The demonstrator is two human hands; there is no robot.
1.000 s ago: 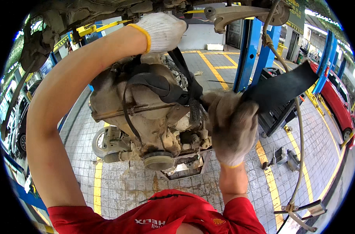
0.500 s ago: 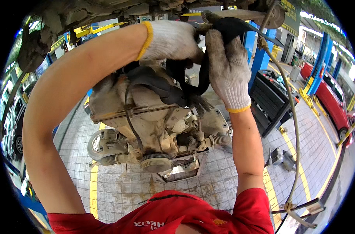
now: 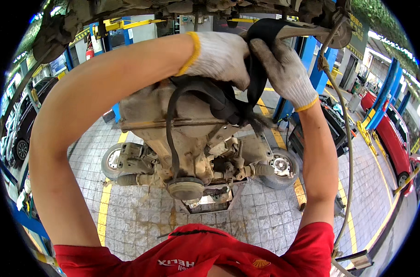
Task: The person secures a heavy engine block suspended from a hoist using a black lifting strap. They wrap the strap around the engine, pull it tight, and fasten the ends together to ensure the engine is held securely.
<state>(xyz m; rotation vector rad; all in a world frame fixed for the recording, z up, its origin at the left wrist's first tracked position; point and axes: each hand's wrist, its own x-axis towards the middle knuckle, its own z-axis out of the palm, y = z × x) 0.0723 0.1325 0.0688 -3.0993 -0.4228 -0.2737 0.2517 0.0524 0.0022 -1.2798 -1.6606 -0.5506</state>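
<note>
A wide black strap (image 3: 255, 85) loops over a metal bar (image 3: 307, 30) overhead and hangs down. Its lower part is bunched on top of a dirty engine (image 3: 147, 111), with a frayed end beside it. My left hand (image 3: 225, 57), in a whitish knit glove, reaches across from the left and closes on the strap under the bar; some of its fingers are hidden. My right hand (image 3: 287, 76), in a soiled glove, presses its curled fingers around the strap just below the bar. A thin black band (image 3: 170, 124) droops down the engine's front.
Below are a ribbed pulley (image 3: 186, 188), two wheels, of which the right wheel (image 3: 280, 168) shows more, and a metal frame. A rope (image 3: 348, 138) hangs at right, near a dark tool cart (image 3: 330, 124). Blue lift posts (image 3: 385, 87) and a red car (image 3: 390, 134) stand farther right.
My right hand has moved right and turned, its fingers now curled against the strap. The strap lies more closely over the bar. My left hand has shifted slightly right. The view has also moved.
</note>
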